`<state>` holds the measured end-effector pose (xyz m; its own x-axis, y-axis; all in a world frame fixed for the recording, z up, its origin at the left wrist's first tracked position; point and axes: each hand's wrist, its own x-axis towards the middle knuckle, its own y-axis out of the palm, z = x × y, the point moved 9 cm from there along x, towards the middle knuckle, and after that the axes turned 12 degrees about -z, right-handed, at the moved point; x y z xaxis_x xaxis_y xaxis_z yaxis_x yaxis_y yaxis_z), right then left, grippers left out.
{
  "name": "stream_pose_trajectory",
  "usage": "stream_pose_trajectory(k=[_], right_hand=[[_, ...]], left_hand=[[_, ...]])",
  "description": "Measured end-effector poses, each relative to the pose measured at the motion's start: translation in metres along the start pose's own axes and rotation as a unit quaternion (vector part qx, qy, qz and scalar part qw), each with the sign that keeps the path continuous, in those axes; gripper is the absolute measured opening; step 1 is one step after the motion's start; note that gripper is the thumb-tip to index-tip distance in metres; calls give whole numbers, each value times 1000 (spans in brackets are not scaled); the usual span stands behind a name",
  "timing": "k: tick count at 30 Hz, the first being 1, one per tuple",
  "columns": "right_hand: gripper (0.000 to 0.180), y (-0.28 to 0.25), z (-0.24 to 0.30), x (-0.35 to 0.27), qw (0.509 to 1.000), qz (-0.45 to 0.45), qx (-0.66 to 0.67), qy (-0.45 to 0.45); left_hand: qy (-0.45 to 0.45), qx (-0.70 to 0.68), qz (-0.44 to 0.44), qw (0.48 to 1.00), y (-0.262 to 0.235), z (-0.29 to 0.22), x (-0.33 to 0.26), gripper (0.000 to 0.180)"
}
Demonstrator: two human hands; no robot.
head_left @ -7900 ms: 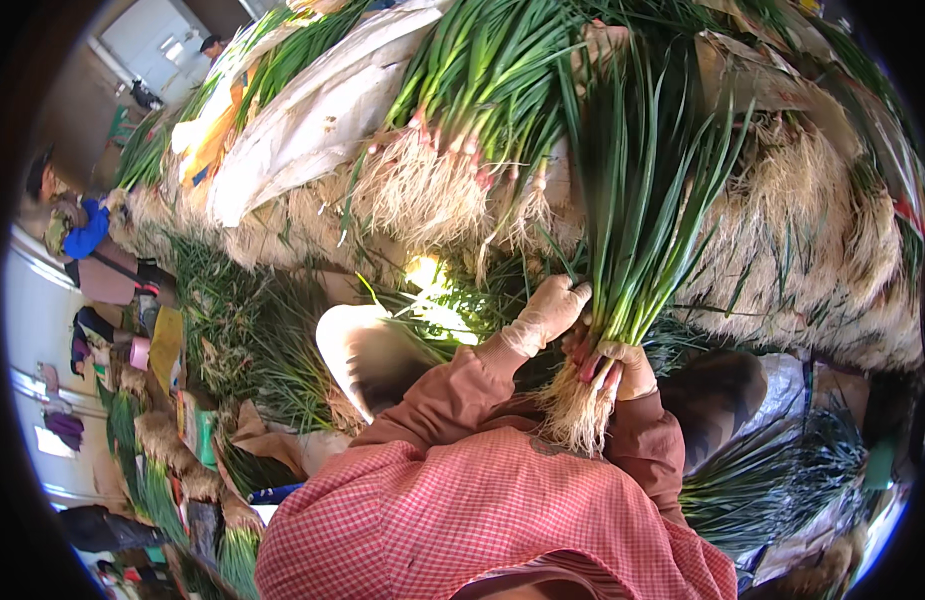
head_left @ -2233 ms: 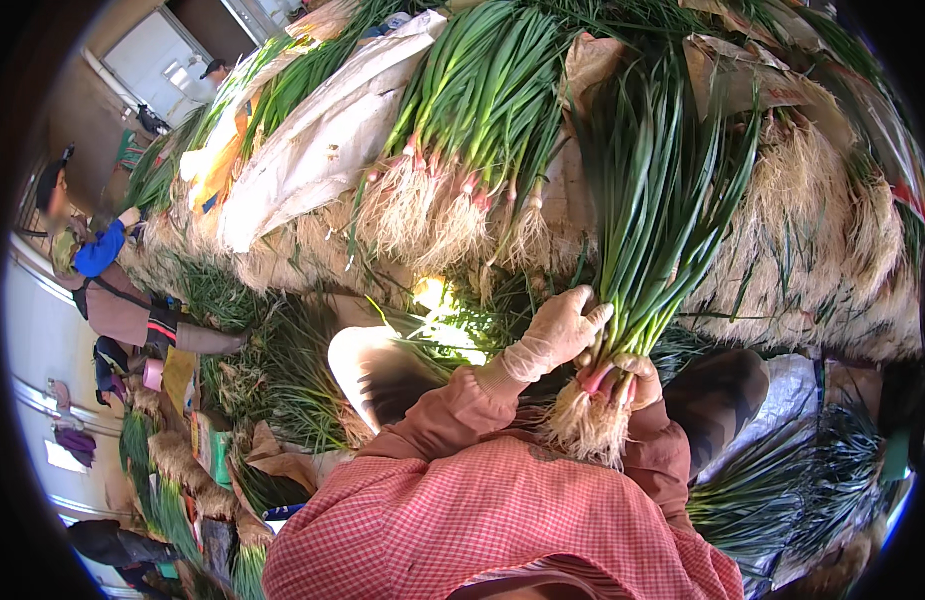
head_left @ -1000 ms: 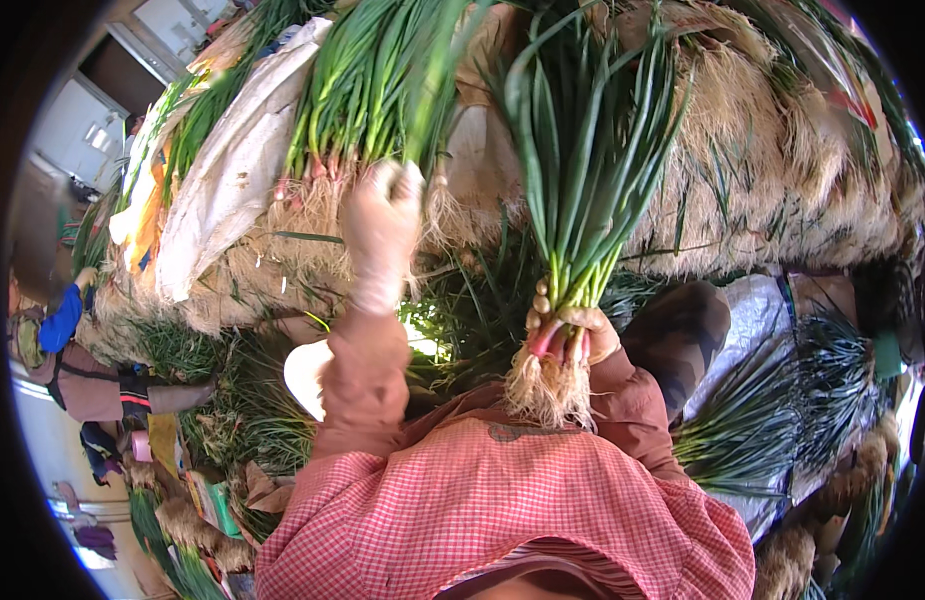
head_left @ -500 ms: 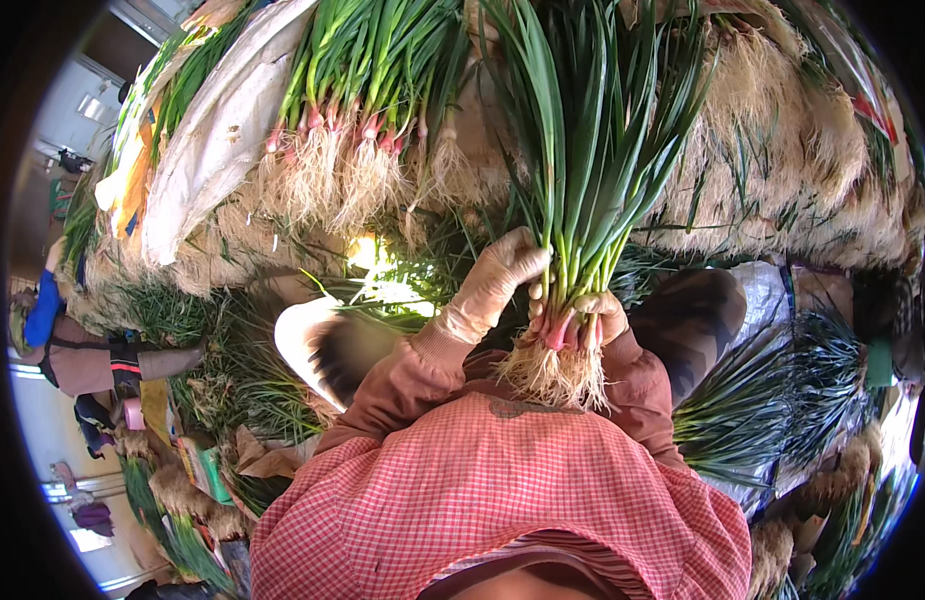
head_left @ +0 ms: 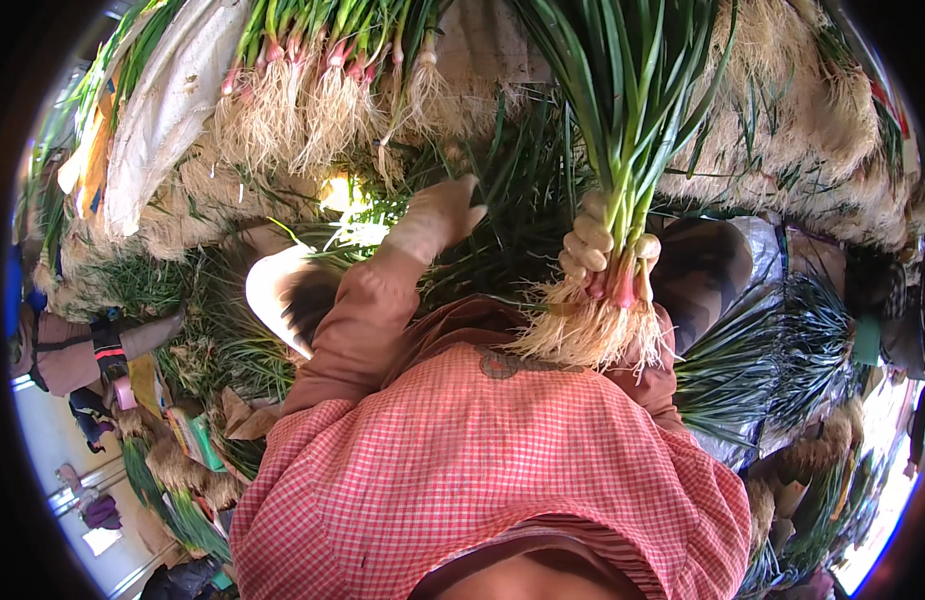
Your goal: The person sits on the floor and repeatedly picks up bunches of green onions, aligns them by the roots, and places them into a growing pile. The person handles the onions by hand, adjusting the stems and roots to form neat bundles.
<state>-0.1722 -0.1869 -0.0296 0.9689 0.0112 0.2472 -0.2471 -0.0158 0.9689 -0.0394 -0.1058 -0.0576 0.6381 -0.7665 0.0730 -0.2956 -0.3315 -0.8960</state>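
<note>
My right hand (head_left: 588,246) is closed round a bunch of green garlic (head_left: 622,130), just above its pinkish bulbs. The long flat leaves point away from me, and the pale stringy roots hang over my right forearm. My left hand (head_left: 440,218), in a thin pale glove, is apart from the bunch on its left side. Its thumb stands off from the fingers, and I see nothing held in it. Beyond it lies a row of garlic plants (head_left: 337,60) with pink bulbs and roots toward me.
A large heap of roots (head_left: 782,130) spans the far right. A whitish sheet (head_left: 177,110) drapes over the far left. Loose green leaves (head_left: 152,290) cover the ground at left. Dark green bundles (head_left: 732,360) lie on plastic at right. Another person's leg (head_left: 72,355) shows at far left.
My left hand has let go of the bunch and moved away to the left. My right hand has shifted slightly right with the bunch, and the view has tilted a little.
</note>
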Motion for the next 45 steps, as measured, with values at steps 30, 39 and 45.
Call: stream_pose_trajectory(k=[30,39,45], right_hand=[[65,-33,25,28,971,-149,-189,-3],[84,-38,-9,32,953,-217,-200,66],[60,-26,-8,34,962,-200,-182,30]], left_hand=[[-48,-78,-126,988,-230,19,-59,39],[-211,245,-263,909,-293,92,73,39],[-180,-165,-328,913,-218,18,10,15]])
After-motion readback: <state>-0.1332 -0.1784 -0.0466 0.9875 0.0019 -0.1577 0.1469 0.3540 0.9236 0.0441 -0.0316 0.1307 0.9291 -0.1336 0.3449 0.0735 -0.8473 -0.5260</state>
